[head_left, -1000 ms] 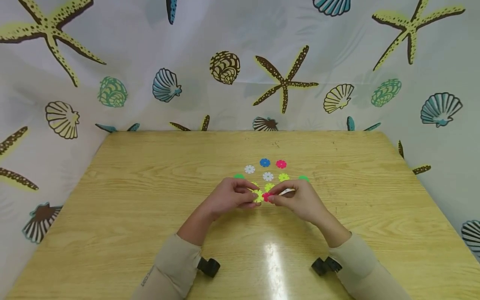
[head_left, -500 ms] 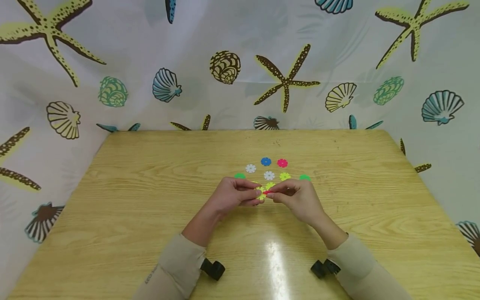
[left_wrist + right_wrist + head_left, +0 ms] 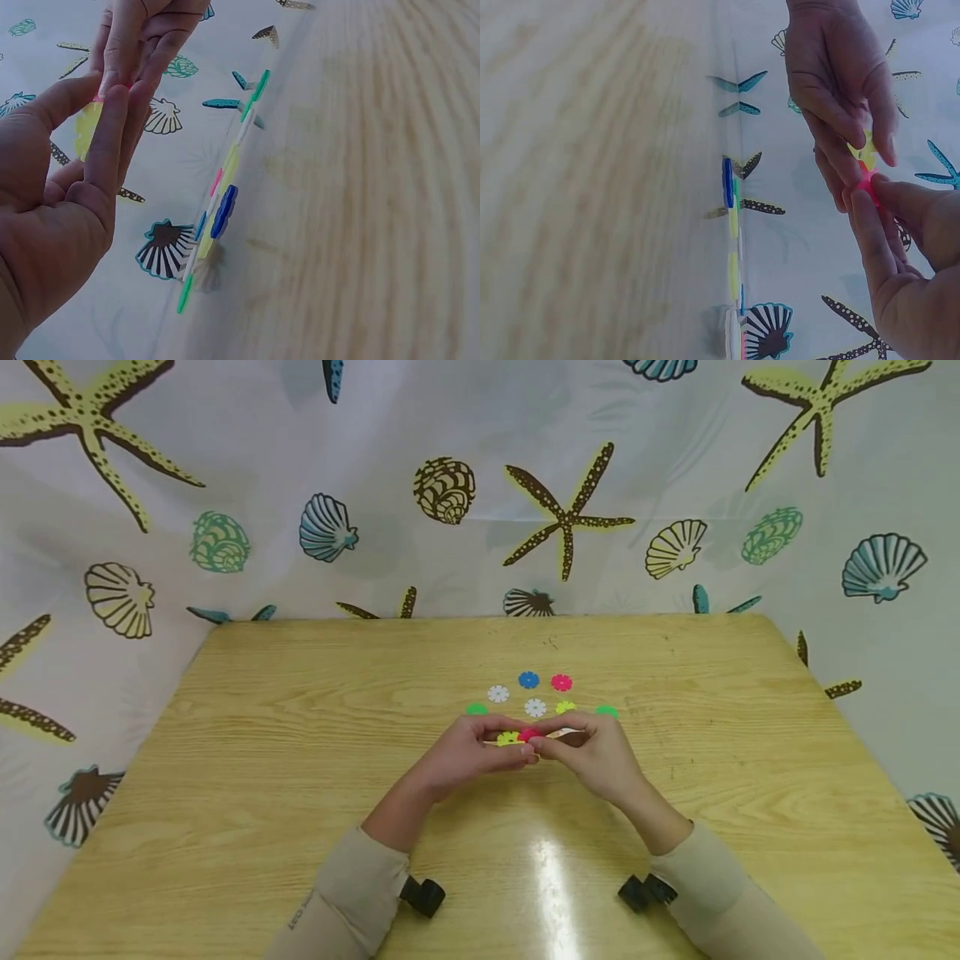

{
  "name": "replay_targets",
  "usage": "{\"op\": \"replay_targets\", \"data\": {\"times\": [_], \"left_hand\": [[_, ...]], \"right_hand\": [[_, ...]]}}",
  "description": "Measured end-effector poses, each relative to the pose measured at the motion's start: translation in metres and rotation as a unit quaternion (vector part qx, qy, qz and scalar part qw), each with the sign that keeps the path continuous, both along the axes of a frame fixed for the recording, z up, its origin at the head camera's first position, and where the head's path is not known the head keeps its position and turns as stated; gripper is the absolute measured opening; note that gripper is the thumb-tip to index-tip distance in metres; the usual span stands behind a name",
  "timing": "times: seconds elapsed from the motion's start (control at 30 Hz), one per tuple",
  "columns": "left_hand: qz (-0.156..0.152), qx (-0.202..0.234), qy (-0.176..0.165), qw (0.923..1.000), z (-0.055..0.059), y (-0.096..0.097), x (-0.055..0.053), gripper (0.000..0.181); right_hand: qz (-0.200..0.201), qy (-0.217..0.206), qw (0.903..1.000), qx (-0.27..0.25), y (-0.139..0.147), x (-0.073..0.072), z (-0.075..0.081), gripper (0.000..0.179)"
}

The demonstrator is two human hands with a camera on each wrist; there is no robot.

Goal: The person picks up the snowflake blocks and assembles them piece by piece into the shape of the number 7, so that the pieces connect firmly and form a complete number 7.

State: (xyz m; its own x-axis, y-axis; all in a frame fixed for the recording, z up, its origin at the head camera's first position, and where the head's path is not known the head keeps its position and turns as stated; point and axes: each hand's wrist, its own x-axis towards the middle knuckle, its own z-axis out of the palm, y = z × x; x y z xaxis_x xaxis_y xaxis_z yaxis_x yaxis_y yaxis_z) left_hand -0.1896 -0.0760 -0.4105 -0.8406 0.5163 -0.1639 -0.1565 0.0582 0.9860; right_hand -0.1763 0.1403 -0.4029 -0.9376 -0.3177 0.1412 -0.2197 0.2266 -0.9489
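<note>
In the head view, my left hand [image 3: 468, 753] holds a yellow notched plastic disc [image 3: 508, 738] between thumb and fingers. My right hand [image 3: 600, 750] pinches a pink notched disc [image 3: 527, 735] right at the yellow one's edge, the two discs overlapping in this view. The fingertips of both hands meet around the pair and cover part of it. From the right wrist, the pink disc [image 3: 867, 178] appears directly against the yellow disc [image 3: 866, 150]. Most of the pink disc is hidden by fingers in the left wrist view, where the yellow disc [image 3: 88, 129] shows beside the thumb.
Beyond the hands, loose discs lie on the wooden table [image 3: 285, 718]: blue [image 3: 528, 680], pink [image 3: 562, 682], white [image 3: 498, 693], yellow [image 3: 566, 706], and green ones [image 3: 476, 709] [image 3: 607, 712] at the sides. A shell-patterned cloth [image 3: 390, 552] hangs behind the table.
The yellow disc has tilted from facing the camera to lying flatter. My left fingers have shifted right, toward the pink disc, and both hands' fingertips are closer together.
</note>
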Motion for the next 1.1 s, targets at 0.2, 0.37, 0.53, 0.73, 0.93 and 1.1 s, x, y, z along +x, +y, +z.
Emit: {"op": "replay_targets", "data": {"times": [0.2, 0.37, 0.53, 0.73, 0.93, 1.1], "left_hand": [[0.027, -0.007, 0.021, 0.9994, -0.002, 0.001, -0.001, 0.037], [0.024, -0.012, 0.036, 0.999, -0.001, -0.001, -0.002, 0.036], [0.022, -0.007, 0.035, 0.9991, -0.001, -0.002, -0.002, 0.035], [0.024, -0.011, 0.034, 0.9991, -0.003, -0.002, -0.002, 0.034], [0.024, -0.013, 0.035, 0.999, -0.003, -0.003, -0.002, 0.033], [0.019, -0.013, 0.042, 0.9989, -0.002, -0.003, -0.002, 0.034]], "right_hand": [[0.01, -0.026, 0.9996, 0.003, 0.004, -0.001, 0.003, 0.024], [0.029, -0.055, 0.9981, 0.004, 0.008, -0.002, 0.004, 0.036], [0.038, -0.077, 0.9963, 0.001, 0.016, -0.005, 0.009, 0.042], [0.012, -0.098, 0.9951, 0.009, 0.027, -0.011, 0.013, 0.041], [-0.024, -0.095, 0.9941, 0.045, 0.04, -0.021, 0.011, 0.042], [-0.045, -0.107, 0.9891, 0.091, 0.053, -0.029, 0.006, 0.044]]}}
